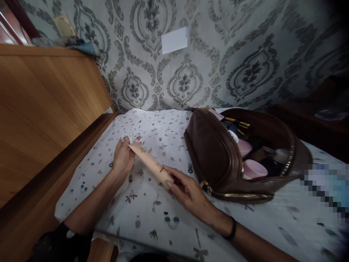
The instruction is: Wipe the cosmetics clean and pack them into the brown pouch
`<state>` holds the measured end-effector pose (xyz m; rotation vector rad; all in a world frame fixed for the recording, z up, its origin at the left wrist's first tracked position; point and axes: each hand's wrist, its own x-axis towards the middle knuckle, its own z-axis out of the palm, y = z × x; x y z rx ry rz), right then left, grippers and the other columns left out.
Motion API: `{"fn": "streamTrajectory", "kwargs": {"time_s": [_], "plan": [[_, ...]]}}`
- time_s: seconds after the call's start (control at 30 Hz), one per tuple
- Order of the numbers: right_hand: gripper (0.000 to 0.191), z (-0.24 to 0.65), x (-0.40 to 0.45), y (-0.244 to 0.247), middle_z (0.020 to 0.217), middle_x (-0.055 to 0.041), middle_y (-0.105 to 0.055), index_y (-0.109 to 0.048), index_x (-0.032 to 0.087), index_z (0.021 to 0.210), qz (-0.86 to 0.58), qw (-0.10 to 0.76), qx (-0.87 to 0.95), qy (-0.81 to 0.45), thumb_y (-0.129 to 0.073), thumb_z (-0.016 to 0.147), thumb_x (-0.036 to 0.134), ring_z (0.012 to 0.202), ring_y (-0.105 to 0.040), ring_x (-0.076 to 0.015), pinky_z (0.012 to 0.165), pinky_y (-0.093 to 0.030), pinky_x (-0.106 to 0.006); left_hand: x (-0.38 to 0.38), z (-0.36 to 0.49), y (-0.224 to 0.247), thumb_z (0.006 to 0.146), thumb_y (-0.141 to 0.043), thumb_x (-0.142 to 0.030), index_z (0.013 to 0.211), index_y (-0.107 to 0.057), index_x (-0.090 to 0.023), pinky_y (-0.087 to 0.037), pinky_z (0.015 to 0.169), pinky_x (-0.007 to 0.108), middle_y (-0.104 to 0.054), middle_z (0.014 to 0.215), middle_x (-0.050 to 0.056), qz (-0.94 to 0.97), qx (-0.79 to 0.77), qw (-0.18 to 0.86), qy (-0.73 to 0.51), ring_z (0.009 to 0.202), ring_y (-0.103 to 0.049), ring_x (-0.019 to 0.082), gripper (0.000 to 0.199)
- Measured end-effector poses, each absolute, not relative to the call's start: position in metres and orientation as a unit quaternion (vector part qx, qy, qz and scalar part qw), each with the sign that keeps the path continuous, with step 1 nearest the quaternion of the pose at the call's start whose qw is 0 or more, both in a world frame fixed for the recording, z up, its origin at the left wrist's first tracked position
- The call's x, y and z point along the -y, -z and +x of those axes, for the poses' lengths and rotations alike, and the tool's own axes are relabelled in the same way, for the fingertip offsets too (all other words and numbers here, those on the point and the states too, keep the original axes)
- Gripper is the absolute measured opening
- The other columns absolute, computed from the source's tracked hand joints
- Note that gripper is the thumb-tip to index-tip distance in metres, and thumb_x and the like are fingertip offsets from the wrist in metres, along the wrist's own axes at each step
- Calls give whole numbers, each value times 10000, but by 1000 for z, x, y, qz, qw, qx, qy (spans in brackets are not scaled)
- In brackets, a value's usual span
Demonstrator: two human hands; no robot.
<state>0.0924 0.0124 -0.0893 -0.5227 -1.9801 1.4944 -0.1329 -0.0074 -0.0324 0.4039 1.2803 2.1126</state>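
A long peach cosmetic tube with small dark print slants across the middle of the view. My right hand pinches its lower end between thumb and fingers. At the tube's upper, flat end is my left hand, its fingers closed on a crumpled white wipe. The wipe lies against or just behind that end of the tube; I cannot tell how firmly it touches. To the right of my right hand stands a brown toiletry bag, unzipped, with pink-lidded jars and dark-handled brushes inside.
A white cloth printed with small plants and figures covers the table. A wooden panel rises on the left, and a patterned wall with a white paper stands behind. Blurred pixels hide something at the right.
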Motion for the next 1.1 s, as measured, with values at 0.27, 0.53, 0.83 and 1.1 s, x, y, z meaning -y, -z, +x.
{"fn": "streamTrajectory", "kwargs": {"time_s": [0.27, 0.53, 0.83, 1.1], "plan": [[402, 92, -12, 89, 1109, -97, -698, -618, 252, 1330, -212, 357, 779, -470, -575, 941, 345, 881, -637, -231, 803, -532, -392, 10, -120, 32, 930, -485, -92, 888, -559, -149, -619, 740, 317, -712, 818, 80, 126, -491, 367, -780, 768, -730, 187, 103], [509, 93, -17, 91, 972, -78, -665, -538, 186, 1393, -228, 320, 719, -573, -556, 956, 446, 754, -613, -179, 640, -495, -300, 22, -110, 45, 813, -756, -264, 838, -605, -176, -581, 752, 258, -624, 828, -18, 195, -474, 373, -773, 738, -619, 108, 176], [598, 88, -14, 87, 953, -38, -630, -442, 223, 1410, -193, 312, 640, -675, -650, 904, 465, 733, -624, -150, 600, -473, -261, 35, -69, 54, 783, -771, -506, 869, -586, -186, -540, 777, 299, -627, 836, 0, 301, -466, 446, -702, 819, -633, 164, 380], [731, 85, -19, 92, 1040, -59, -678, -313, 242, 1458, -163, 361, 590, -703, -685, 879, 487, 738, -661, -153, 581, -486, -254, 64, -55, 56, 955, -542, -530, 1017, -528, -190, -469, 794, 295, -605, 898, 23, 492, -569, 379, -540, 848, -577, 176, 346]]}}
